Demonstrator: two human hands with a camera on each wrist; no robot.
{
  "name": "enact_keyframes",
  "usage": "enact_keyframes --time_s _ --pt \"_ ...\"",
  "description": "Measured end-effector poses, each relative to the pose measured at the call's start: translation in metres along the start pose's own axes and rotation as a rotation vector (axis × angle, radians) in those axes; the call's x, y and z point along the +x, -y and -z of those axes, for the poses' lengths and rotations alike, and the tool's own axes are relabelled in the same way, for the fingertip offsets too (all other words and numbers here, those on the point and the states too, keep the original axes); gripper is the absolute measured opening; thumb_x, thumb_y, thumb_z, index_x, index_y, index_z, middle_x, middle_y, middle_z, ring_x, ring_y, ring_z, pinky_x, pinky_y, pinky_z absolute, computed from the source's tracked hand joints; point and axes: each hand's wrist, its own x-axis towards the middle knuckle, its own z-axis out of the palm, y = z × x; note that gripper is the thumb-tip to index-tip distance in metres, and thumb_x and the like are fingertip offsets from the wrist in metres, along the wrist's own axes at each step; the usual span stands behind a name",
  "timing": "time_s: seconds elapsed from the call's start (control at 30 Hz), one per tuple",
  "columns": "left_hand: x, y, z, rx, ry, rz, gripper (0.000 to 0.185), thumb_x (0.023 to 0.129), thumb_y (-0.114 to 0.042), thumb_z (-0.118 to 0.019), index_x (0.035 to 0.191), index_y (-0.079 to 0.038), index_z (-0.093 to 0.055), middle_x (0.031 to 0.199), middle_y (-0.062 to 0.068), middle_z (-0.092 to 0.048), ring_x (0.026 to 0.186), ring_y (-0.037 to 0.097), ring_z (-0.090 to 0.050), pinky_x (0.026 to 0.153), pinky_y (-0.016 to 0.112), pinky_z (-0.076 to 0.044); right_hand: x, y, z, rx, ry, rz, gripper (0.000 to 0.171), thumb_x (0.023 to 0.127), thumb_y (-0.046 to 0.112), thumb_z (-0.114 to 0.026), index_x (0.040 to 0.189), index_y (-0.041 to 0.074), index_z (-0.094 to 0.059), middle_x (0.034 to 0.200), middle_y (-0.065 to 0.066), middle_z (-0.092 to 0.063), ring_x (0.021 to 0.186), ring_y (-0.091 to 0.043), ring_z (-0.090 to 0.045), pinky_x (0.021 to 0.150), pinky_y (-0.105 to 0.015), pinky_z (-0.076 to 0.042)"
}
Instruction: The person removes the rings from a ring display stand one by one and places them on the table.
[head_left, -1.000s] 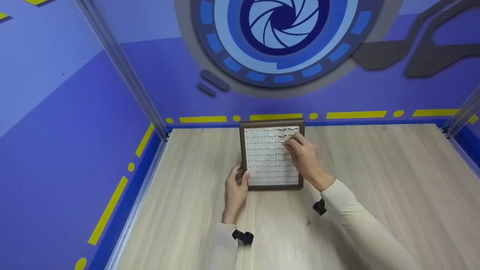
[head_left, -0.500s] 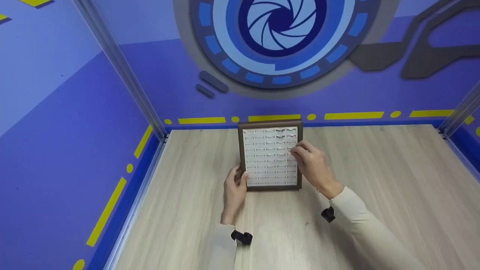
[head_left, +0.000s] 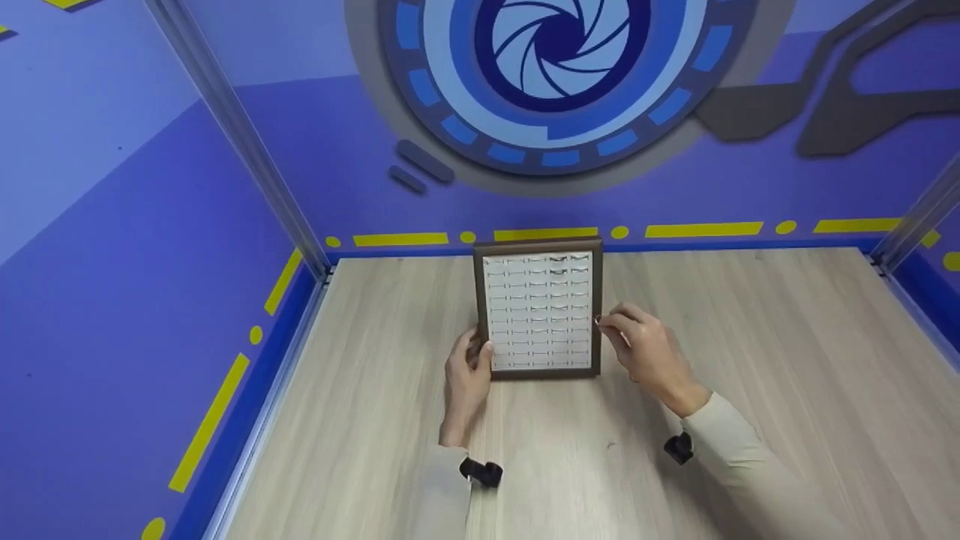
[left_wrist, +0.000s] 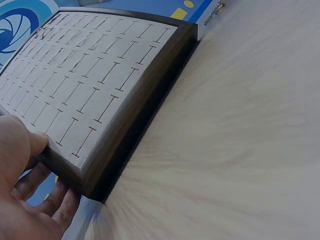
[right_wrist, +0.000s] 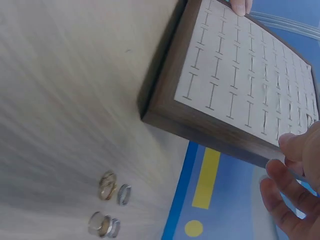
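Note:
A ring display board with a brown wooden frame and a white slotted pad stands tilted back on the table. My left hand grips its lower left edge, thumb on the front and fingers behind. Just off the frame's right side, my right hand pinches a small ring between thumb and fingertips. Dark ring-like arcs show in two slots near the pad's upper right. In the right wrist view, loose rings lie on the table, among them a gold ring and a silver ring.
The wood-grain table ends at a blue-purple back wall with yellow marks. A metal corner post rises at the left. Black wrist cameras sit on both sleeves, the left camera and the right camera.
My right hand has moved down and right, from the pad's upper right slots to just outside the frame, with the small ring at its fingertips. The left hand keeps its grip.

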Motion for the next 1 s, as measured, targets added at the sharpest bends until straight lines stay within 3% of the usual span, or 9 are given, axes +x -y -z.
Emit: enact_keyframes --time_s 0.37,0.67,0.87,1.0 --pt "-0.001 0.003 -0.001 -0.006 0.002 -0.005 0.041 0.106 -0.011 -0.065 0.145 0.002 -0.058 0.135 0.025 -0.068 0.122 0.036 -0.070 0.104 0.043 -0.061 -0.031 -0.004 0.009 -0.004 0.054 -0.061 0.015 0.086 -0.009 -0.083 0.092 0.005 -0.080 0.090 -0.001 -0.071 0.077 -0.013 -0.070 0.063 -0.031 -0.063" --pt "0.000 0.002 0.000 0.016 0.007 0.011 0.042 0.107 -0.014 -0.065 0.147 0.000 -0.058 0.137 0.023 -0.067 0.125 0.035 -0.068 0.107 0.044 -0.060 -0.058 -0.009 0.010 -0.057 0.084 -0.030 0.018 0.084 -0.007 -0.086 0.088 0.009 -0.080 0.090 0.002 -0.072 0.078 -0.011 -0.071 0.064 -0.029 -0.064" --pt "0.000 0.003 0.000 0.025 0.007 0.018 0.043 0.108 -0.014 -0.064 0.147 0.000 -0.057 0.138 0.023 -0.067 0.127 0.035 -0.067 0.108 0.045 -0.059 -0.070 -0.014 0.010 -0.064 0.060 0.001 0.021 0.081 -0.007 -0.089 0.087 0.011 -0.080 0.094 0.001 -0.073 0.087 -0.015 -0.075 0.073 -0.033 -0.066" --pt "0.000 0.002 0.000 0.017 0.008 0.031 0.044 0.108 -0.014 -0.064 0.148 0.000 -0.057 0.139 0.024 -0.066 0.128 0.036 -0.067 0.110 0.044 -0.058 -0.076 -0.018 0.011 -0.064 0.069 -0.013 0.021 0.081 -0.007 -0.089 0.087 0.011 -0.080 0.093 0.003 -0.073 0.082 -0.012 -0.073 0.068 -0.032 -0.064"
